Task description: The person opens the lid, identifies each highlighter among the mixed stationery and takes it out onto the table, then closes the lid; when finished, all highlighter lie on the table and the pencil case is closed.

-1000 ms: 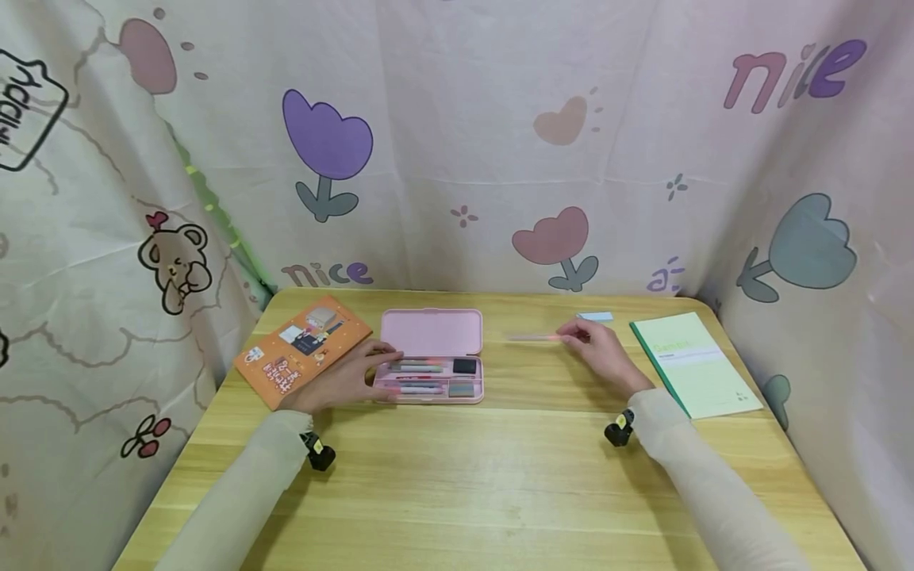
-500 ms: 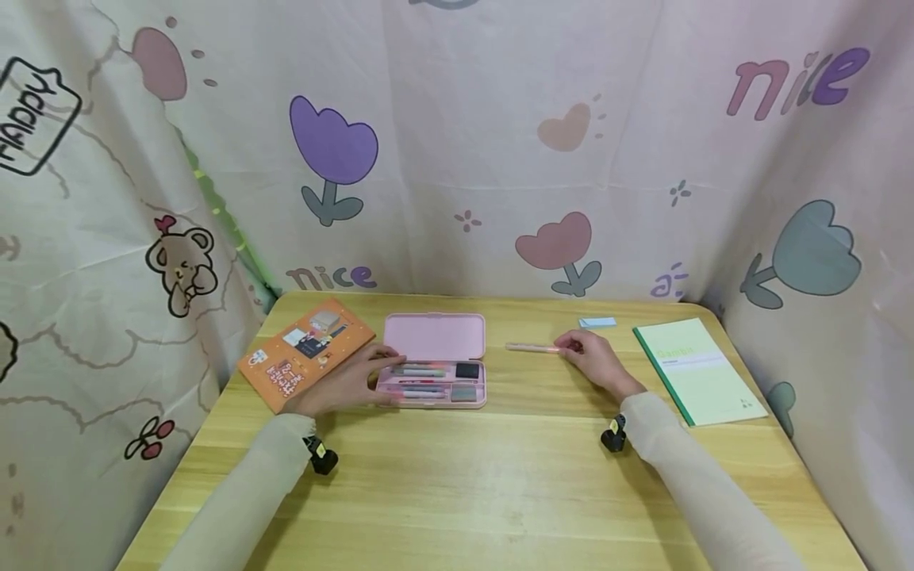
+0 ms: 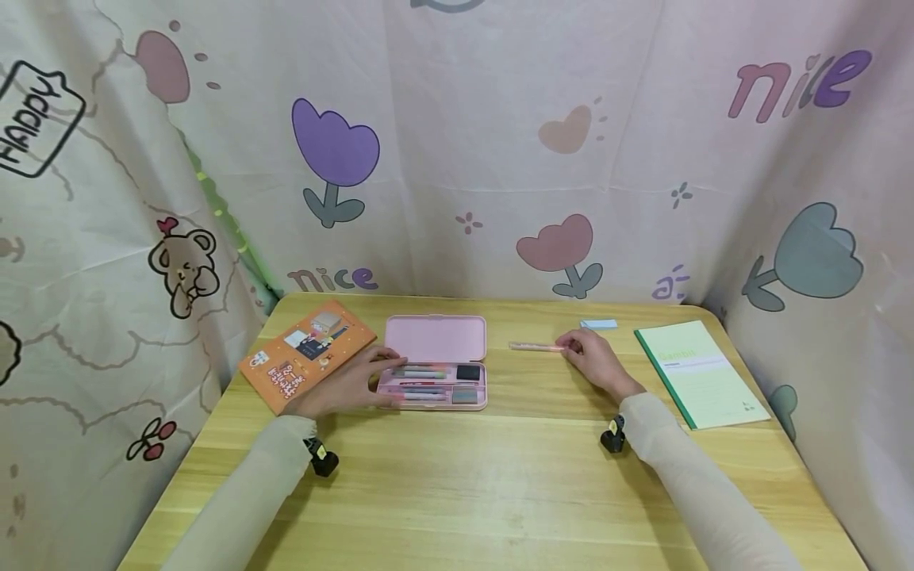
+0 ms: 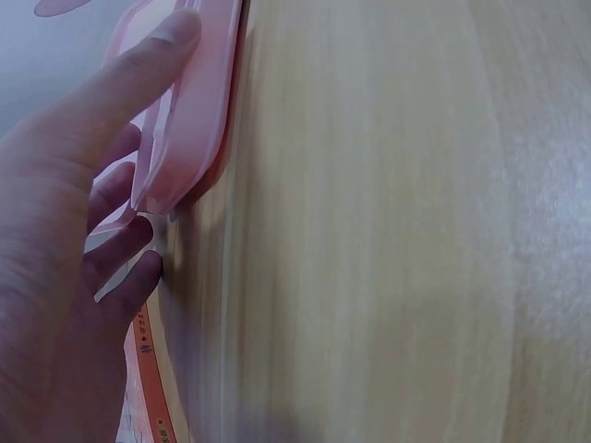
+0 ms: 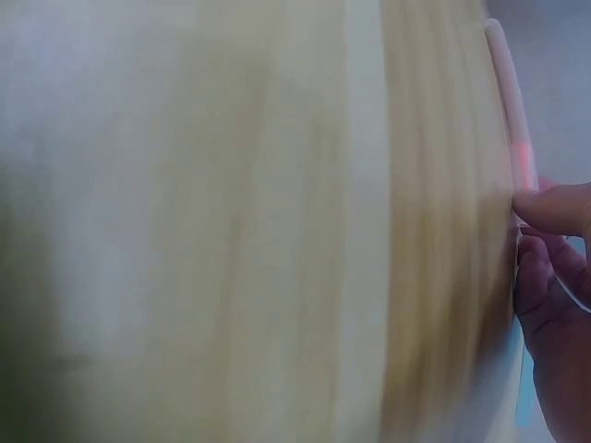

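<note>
An open pink pencil case (image 3: 436, 337) lies left of the middle of the table, lid folded back. In its tray are several pens (image 3: 421, 394), a black block (image 3: 468, 372) and a grey block (image 3: 464, 395). My left hand (image 3: 346, 385) grips the case's left end; the left wrist view shows the thumb on the near wall, with the other fingers around the end and behind. Right of the case, my right hand (image 3: 596, 361) pinches a slim pale pen (image 3: 531, 346) by its pinkish-orange right end. The pen points left, level and close over the table.
An orange booklet (image 3: 307, 349) lies under and behind the left forearm's side. Behind the right hand is a small light-blue strip (image 3: 598, 324). A pale green notebook (image 3: 703, 373) with a green spine lies at the right. Printed curtains (image 3: 457, 159) stand around the table (image 3: 457, 492).
The right hand has brought the pen slightly nearer and to the left, and it has since come nearly to rest. The left hand stays on the case. The head view has tilted a little.
</note>
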Motion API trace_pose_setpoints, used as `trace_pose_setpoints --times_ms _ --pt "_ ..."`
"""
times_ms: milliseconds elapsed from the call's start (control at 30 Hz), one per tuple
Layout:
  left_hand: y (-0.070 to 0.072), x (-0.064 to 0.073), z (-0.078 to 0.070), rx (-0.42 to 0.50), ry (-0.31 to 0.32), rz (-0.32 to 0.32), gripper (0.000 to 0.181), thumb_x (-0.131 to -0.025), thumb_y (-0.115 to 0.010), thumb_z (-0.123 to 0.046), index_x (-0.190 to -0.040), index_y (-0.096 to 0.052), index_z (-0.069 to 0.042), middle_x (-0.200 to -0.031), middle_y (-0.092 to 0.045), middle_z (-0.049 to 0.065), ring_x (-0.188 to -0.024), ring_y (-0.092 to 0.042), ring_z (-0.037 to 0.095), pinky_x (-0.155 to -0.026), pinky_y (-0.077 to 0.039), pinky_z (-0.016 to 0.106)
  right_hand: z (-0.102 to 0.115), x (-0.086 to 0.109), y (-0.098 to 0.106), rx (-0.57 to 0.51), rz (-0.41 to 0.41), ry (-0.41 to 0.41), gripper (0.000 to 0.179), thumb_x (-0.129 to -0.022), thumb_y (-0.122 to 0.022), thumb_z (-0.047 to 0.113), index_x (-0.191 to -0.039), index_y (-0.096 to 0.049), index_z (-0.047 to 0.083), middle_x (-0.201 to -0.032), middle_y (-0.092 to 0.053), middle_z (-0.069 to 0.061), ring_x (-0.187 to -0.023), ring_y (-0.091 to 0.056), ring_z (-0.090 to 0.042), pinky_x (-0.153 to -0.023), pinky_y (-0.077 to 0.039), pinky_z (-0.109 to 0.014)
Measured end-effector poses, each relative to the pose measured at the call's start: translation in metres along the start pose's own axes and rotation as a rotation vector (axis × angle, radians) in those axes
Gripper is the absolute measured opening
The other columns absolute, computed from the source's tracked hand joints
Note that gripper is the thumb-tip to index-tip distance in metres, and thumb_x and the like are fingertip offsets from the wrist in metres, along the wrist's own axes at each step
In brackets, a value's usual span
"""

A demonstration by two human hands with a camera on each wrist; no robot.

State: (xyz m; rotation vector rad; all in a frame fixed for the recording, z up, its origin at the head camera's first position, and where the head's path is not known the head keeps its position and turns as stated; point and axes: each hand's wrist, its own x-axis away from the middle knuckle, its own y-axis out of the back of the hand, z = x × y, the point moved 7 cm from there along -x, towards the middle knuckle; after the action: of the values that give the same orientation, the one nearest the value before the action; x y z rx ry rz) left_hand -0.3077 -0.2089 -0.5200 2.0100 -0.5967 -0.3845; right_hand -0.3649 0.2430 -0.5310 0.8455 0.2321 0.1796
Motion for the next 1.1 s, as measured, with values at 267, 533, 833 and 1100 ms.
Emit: trace_pose_setpoints --times_ms 267,533,833,1100 --pt "0.0 0.0 0.0 0.006 0.003 0.007 0.088 -0.091 -0.086 -0.057 -0.16 -0.057 -0.012 -0.159 -0.051 0.012 -0.141 -0.052 0.032 -0.115 -0.048 0.057 -0.001 0.0 0.0 0.002 -0.018 0.002 0.019 -0.104 -0.07 0.002 -0.122 -0.077 0.0 -0.105 -0.068 -0.013 -0.091 -0.059 -0.022 -0.079 -0.05 -0.032" --pt "-0.001 0.0 0.0 0.025 0.02 0.018 0.088 -0.09 -0.086 -0.058 -0.161 -0.056 -0.015 -0.16 -0.05 0.01 -0.144 -0.051 0.032 -0.117 -0.047 0.057 -0.001 0.001 0.001 0.002 -0.011 0.002 0.019 -0.105 -0.069 0.001 -0.123 -0.076 -0.001 -0.107 -0.069 -0.015 -0.092 -0.059 -0.022 -0.082 -0.051 -0.037" --pt "0.001 0.001 -0.003 0.028 0.019 0.012 0.086 -0.092 -0.084 -0.058 -0.161 -0.056 -0.014 -0.16 -0.05 0.012 -0.143 -0.052 0.034 -0.115 -0.047 0.06 -0.001 0.003 0.0 -0.012 -0.009 0.006 0.022 -0.104 -0.071 0.002 -0.126 -0.075 -0.001 -0.11 -0.068 -0.016 -0.095 -0.062 -0.024 -0.084 -0.054 -0.039" --pt "0.0 0.0 0.0 0.012 0.014 0.004 0.086 -0.092 -0.085 -0.056 -0.161 -0.056 -0.013 -0.16 -0.05 0.013 -0.143 -0.051 0.034 -0.116 -0.046 0.06 0.038 0.001 0.002 -0.136 -0.052 0.054 0.036 -0.104 -0.075 0.013 -0.138 -0.07 0.001 -0.133 -0.068 -0.02 -0.111 -0.067 -0.033 -0.093 -0.06 -0.046"
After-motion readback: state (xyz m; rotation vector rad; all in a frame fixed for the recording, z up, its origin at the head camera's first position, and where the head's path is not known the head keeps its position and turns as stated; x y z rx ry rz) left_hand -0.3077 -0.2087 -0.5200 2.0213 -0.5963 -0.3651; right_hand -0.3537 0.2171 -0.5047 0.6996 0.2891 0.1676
